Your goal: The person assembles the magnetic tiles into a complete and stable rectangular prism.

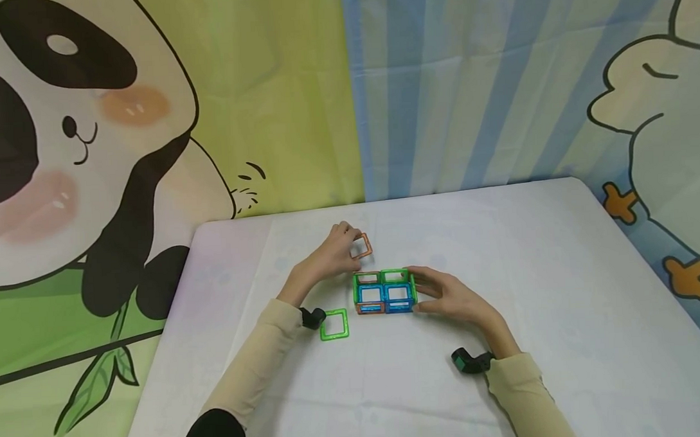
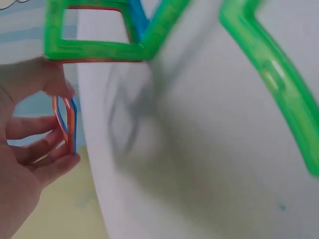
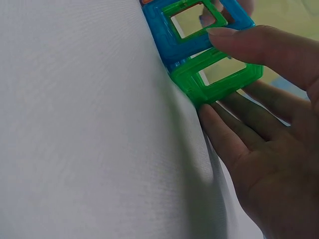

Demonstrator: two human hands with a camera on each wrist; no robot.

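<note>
A low box of square magnetic tiles (image 1: 384, 294), with green, blue and orange frames, stands on the white table. My right hand (image 1: 454, 297) holds its right end. In the right wrist view, the thumb (image 3: 239, 42) lies against the blue front tile (image 3: 172, 47), and other fingers are beside the green end tile (image 3: 219, 89). Behind the box's left side, my left hand (image 1: 332, 252) pinches an orange square tile (image 1: 369, 245) above the table. The left wrist view shows blue edges (image 2: 75, 124) alongside the orange; whether that is a second tile I cannot tell.
A loose green square tile (image 1: 334, 337) lies flat near the left wrist, left of the box and closer to me. The white-covered table (image 1: 390, 384) ends at printed curtains (image 1: 288, 105) behind it and at both sides.
</note>
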